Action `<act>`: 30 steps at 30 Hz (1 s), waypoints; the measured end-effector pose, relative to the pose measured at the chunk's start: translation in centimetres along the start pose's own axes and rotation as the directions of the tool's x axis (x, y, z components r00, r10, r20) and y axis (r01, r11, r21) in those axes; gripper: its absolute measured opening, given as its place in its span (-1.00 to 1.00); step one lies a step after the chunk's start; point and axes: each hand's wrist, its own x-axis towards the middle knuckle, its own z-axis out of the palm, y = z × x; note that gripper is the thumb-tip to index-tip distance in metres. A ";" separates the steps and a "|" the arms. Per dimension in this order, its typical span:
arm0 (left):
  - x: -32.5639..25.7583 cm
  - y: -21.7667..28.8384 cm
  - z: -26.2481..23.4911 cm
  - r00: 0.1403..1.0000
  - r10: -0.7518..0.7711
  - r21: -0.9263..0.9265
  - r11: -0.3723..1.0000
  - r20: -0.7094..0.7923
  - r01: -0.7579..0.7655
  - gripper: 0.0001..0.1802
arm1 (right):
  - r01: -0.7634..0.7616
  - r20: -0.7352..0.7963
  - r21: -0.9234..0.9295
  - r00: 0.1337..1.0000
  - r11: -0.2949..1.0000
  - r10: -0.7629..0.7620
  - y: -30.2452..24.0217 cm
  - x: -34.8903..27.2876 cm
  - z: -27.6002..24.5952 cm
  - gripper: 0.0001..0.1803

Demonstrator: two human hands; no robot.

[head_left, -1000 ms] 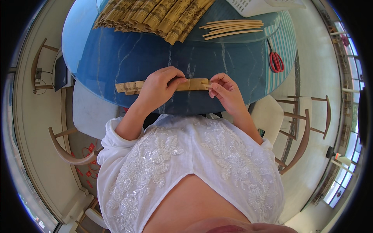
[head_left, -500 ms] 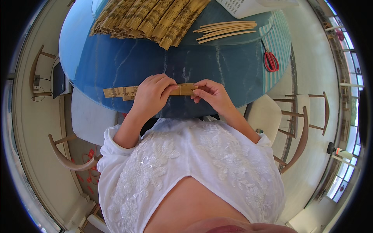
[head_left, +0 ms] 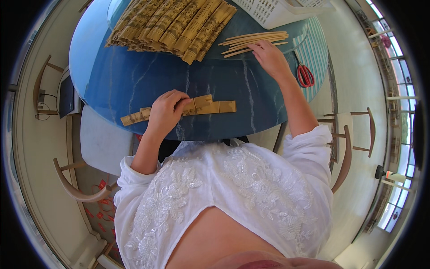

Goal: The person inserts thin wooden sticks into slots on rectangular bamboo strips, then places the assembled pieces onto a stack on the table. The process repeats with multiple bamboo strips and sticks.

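Under the left grip (head_left: 166,110), golden strips (head_left: 227,106) extend to both sides.

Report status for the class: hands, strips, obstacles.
Left hand holding gold strips. Right hand at thin sticks, grip unclear. Red scissors off to the right.

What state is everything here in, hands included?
Left hand: curled over the gold strips
Right hand: at the sticks, grip unclear
Gold strips: overlapping, unevenly lined up
Sticks: loose, roughly side by side
Gold packets: heaped
Scissors: lying down, open or shut unclear
White basket: partly out of view
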 end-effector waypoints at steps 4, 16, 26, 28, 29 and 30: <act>0.1 0.0 -0.1 1.000 -0.002 -0.003 1.000 0.001 0.002 -0.94 | 0.064 0.005 -0.024 0.998 0.998 -0.064 -0.1 0.4 0.0 -0.72; 0.3 -0.2 0.0 1.000 0.002 -0.030 1.000 0.011 -0.002 -0.92 | 0.231 0.063 -0.136 0.972 0.963 -0.224 0.7 1.8 -1.4 -0.77; 0.0 -1.2 0.1 1.000 -0.013 -0.037 0.999 0.008 0.013 -0.90 | 0.086 -0.442 0.811 0.738 0.578 0.510 -7.7 -6.2 -8.9 -0.89; 0.1 -1.0 0.0 1.000 -0.009 -0.050 0.999 0.014 0.010 -0.90 | 0.130 -0.276 0.954 0.727 0.268 0.629 -8.9 -7.7 -7.3 -0.89; 0.2 -0.9 0.0 1.000 -0.003 -0.057 0.998 0.018 0.004 -0.91 | 0.122 -0.250 0.964 0.727 0.238 0.639 -9.2 -8.2 -6.5 -0.89; 0.2 -0.8 0.0 1.000 -0.002 -0.060 0.998 0.022 0.003 -0.91 | 0.116 -0.223 0.972 0.727 0.205 0.649 -9.3 -8.7 -5.6 -0.89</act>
